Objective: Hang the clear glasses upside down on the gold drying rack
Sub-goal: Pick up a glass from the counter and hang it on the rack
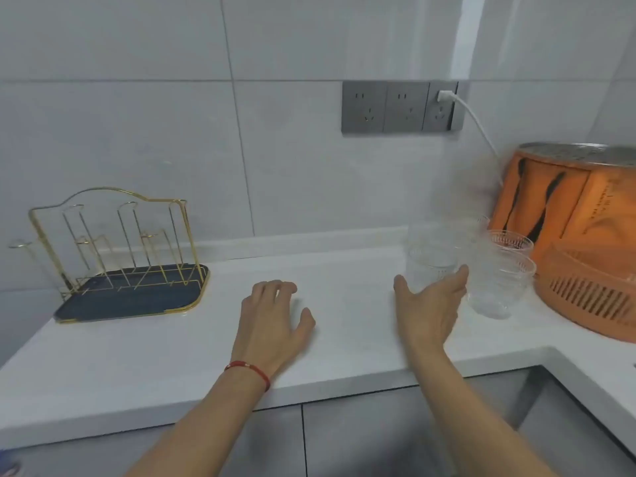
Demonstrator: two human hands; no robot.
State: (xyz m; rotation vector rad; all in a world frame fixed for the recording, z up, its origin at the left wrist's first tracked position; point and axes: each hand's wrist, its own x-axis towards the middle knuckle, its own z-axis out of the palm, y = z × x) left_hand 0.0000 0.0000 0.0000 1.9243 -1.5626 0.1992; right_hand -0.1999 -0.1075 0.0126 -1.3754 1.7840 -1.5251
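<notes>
The left hand [272, 318] lay low of centre in the frame, palm down on the white counter [172, 356], fingers loosely curled and holding nothing; a red string bracelet [249, 370] circled its wrist. At the far left of the frame the gold drying rack [113, 249] stood on the counter against the tiled wall, its wire prongs all bare above a dark tray [137, 297] with a gold rim. The rack was well apart from the left hand, which sat between it and the glasses.

Right of centre, the right hand [430, 304] reached forward with thumb and fingers spread wide, cupped around the base of a clear glass [432, 259] standing upright on the counter. The glass was smeared by blur, so whether the fingers actually pressed it or only bracketed it could not be settled; the hand looked open rather than clamped. Just beside it, to the right, stood a stack of ribbed clear glasses [500, 280], rims up, and another faint glass [480, 223] showed behind.

On the wall in the upper middle was a grey socket strip [385, 106] with a white plug and cable [478, 129] running down toward the right. At the right edge sat an orange appliance [568, 208] and an orange slotted basket [585, 290], near the stacked glasses.
</notes>
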